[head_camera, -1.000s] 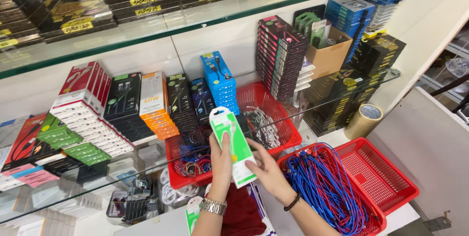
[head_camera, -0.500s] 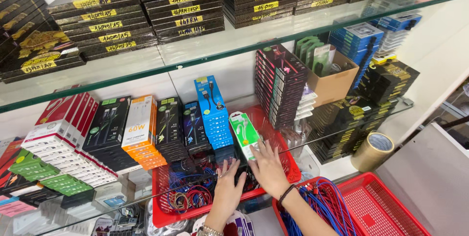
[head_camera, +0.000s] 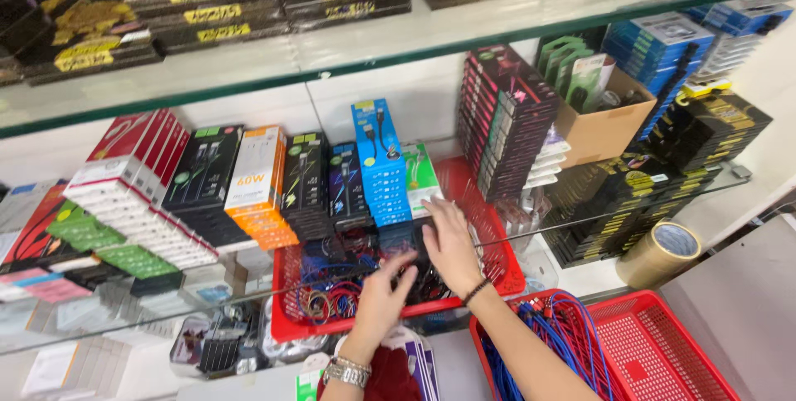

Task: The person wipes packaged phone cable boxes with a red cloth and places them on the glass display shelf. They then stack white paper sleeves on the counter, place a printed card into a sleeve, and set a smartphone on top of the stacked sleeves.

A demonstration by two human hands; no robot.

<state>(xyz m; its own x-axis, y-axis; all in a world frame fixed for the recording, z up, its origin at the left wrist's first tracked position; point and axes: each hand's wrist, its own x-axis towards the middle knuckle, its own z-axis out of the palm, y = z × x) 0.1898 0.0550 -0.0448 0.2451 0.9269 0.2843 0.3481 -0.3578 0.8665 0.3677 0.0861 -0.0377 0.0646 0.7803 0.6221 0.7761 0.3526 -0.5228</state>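
Head view: both hands, left (head_camera: pixel 383 297) and right (head_camera: pixel 452 243), open, empty, over red plastic mesh basket (head_camera: pixel 497 260) at glass shelf's front edge; green-white box (head_camera: pixel 421 175) already shelved.

Both forearms reach up from the lower edge of the view, hands side by side and palms turned down. The left hand (head_camera: pixel 383 297) lies flat with its fingers (head_camera: pixel 404 272) spread and extended forward, a metal watch at the wrist. The right hand (head_camera: pixel 452 245), slightly farther forward, also has loosely spread fingers (head_camera: pixel 433 212), a dark band circling its wrist. Neither hand is closed.
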